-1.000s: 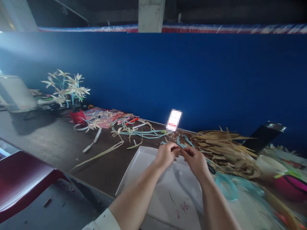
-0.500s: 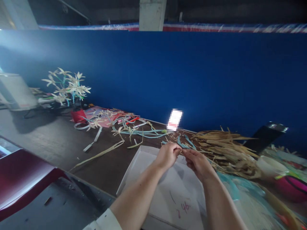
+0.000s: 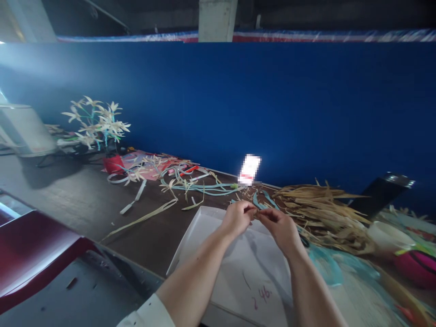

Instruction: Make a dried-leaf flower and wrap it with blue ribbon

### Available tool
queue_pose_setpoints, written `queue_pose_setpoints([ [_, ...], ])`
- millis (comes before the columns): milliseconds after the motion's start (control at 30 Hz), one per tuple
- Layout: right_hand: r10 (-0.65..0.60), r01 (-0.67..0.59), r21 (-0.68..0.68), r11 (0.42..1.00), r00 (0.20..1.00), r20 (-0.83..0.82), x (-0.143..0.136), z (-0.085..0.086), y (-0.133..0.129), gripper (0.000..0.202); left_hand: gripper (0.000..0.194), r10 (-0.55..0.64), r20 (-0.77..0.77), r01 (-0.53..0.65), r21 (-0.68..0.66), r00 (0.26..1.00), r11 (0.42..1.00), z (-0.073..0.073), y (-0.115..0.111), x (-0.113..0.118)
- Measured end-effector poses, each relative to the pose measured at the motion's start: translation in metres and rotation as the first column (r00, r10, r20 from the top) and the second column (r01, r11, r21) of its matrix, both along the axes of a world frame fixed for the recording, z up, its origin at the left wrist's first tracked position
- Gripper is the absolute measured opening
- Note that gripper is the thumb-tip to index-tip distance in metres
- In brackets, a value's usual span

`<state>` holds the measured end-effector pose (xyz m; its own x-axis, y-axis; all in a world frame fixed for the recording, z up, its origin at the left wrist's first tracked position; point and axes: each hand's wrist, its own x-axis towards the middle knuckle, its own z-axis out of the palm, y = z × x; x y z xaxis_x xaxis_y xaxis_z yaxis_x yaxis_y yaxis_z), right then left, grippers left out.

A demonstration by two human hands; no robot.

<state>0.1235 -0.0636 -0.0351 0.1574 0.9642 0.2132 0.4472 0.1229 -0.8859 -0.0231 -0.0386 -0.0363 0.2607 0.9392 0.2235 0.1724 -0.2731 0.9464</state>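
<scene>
One white tray (image 3: pixel 200 231), one dried-leaf pile (image 3: pixel 323 218) right, one red pot (image 3: pixel 114 164) with pale flowers (image 3: pixel 102 122) far left, one black cylinder (image 3: pixel 376 199) far right. Dark brown desk (image 3: pixel 143 240); blue partition (image 3: pixel 299 100) behind. Forearms stretched forward; left hand (image 3: pixel 237 219), right hand (image 3: pixel 281 229) above tray's far part, fingertips together, both narrow, pinching tiny piece (image 3: pixel 255 214) between them, mostly hidden.

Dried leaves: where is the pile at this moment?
In the head view, the dried leaves lie right of centre, to the right of the right hand and left of the white bowl.
</scene>
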Motion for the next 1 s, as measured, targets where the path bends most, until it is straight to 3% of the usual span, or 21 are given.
queue_pose_setpoints([
  [300,0.016,-0.056,0.228,0.972,0.984,0.175,0.002,0.002,-0.003,0.032,0.018,-0.068,0.194,0.106,-0.191,0.979,0.976,0.010,0.002,-0.002],
  [467,0.005,-0.109,0.372,0.922,0.963,0.271,0.000,0.002,-0.005,0.021,0.018,-0.082,0.273,0.152,-0.250,0.959,0.956,0.007,0.007,-0.006],
  [600,0.028,-0.165,0.396,0.904,0.944,0.330,-0.001,0.002,-0.006,0.018,0.019,-0.051,0.310,0.148,-0.297,0.949,0.943,0.005,0.007,-0.005],
  [700,-0.008,-0.101,0.365,0.925,0.959,0.284,-0.004,0.002,-0.006,0.019,0.017,-0.051,0.340,0.156,-0.288,0.939,0.945,0.007,0.006,-0.003],
  [833,-0.011,-0.008,0.214,0.977,0.996,0.089,-0.010,0.001,-0.004,0.028,0.014,-0.064,0.358,0.166,-0.264,0.932,0.950,0.010,0.003,-0.001],
  [1000,-0.021,0.035,0.142,0.989,0.994,-0.103,-0.012,-0.004,0.000,0.035,0.012,-0.062,0.348,0.153,-0.239,0.935,0.959,0.008,0.001,0.002],
])
